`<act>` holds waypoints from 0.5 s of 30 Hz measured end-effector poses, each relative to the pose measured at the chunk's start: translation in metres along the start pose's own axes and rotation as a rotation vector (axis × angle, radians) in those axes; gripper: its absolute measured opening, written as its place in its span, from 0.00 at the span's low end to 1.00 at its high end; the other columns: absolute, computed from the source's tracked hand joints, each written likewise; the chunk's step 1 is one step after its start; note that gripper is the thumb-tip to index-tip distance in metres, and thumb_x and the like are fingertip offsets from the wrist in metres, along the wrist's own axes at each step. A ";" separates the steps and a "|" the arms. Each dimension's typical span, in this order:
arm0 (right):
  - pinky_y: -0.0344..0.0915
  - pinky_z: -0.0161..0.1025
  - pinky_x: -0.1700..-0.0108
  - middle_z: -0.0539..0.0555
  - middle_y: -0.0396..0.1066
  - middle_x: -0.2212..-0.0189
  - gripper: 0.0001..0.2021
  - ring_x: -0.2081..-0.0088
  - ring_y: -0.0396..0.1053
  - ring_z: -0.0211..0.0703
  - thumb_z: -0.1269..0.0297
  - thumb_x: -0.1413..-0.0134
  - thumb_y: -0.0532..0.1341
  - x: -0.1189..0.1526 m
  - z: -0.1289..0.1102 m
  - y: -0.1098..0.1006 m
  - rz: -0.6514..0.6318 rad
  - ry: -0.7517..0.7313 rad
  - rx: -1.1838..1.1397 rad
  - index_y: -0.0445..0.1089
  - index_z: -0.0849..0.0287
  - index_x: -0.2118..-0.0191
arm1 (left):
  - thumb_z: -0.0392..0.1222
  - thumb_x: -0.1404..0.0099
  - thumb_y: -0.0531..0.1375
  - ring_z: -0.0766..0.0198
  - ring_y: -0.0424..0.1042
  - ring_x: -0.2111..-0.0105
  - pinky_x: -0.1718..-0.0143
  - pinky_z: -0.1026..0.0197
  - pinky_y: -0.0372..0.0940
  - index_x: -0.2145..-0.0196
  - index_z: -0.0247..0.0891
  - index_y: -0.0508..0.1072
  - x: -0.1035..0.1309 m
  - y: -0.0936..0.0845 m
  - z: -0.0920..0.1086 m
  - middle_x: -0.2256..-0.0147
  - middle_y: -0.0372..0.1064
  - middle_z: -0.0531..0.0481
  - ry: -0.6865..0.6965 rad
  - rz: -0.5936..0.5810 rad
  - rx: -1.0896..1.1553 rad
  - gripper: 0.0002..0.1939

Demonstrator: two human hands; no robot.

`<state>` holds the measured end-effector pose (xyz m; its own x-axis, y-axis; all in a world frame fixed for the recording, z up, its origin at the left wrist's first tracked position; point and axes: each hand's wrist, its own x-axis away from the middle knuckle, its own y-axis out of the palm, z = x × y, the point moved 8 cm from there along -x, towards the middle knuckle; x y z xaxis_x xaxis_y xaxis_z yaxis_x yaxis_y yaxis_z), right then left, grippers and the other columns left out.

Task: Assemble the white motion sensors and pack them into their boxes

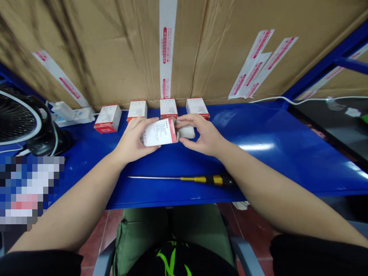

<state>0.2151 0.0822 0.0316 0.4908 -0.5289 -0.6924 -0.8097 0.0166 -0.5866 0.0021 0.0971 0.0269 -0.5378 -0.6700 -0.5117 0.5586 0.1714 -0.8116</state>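
My left hand (pixel 135 140) is wrapped round the closed end of a small white and red carton (pixel 161 132), held on its side above the blue table. The carton's right end is open, with its flap (pixel 186 132) sticking out. At that end my right hand (pixel 202 134) has its thumb and fingers closed about the flap and the opening. What lies inside the carton is hidden. Nearer to me a long screwdriver (pixel 201 179) with a yellow and black handle lies across the table, its tip to the left.
Several similar cartons (pixel 107 118) stand in a row at the back, against a cardboard wall (pixel 138 57). On the left are a black fan (pixel 20 117) and a white power strip (pixel 73 116). A dark panel (pixel 324 130) lies at the right.
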 end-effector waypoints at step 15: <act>0.73 0.62 0.31 0.59 0.77 0.37 0.20 0.35 0.76 0.58 0.49 0.42 0.78 -0.001 -0.006 -0.010 -0.022 -0.061 -0.104 0.77 0.49 0.49 | 0.55 0.37 0.72 0.43 0.75 0.46 0.40 0.39 0.69 0.30 0.45 0.69 0.002 0.003 -0.001 0.42 0.76 0.40 0.050 -0.031 0.093 0.41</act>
<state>0.2211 0.0773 0.0403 0.5246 -0.4755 -0.7062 -0.8262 -0.0841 -0.5571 0.0019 0.0973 0.0238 -0.5858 -0.6364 -0.5018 0.5956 0.0818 -0.7991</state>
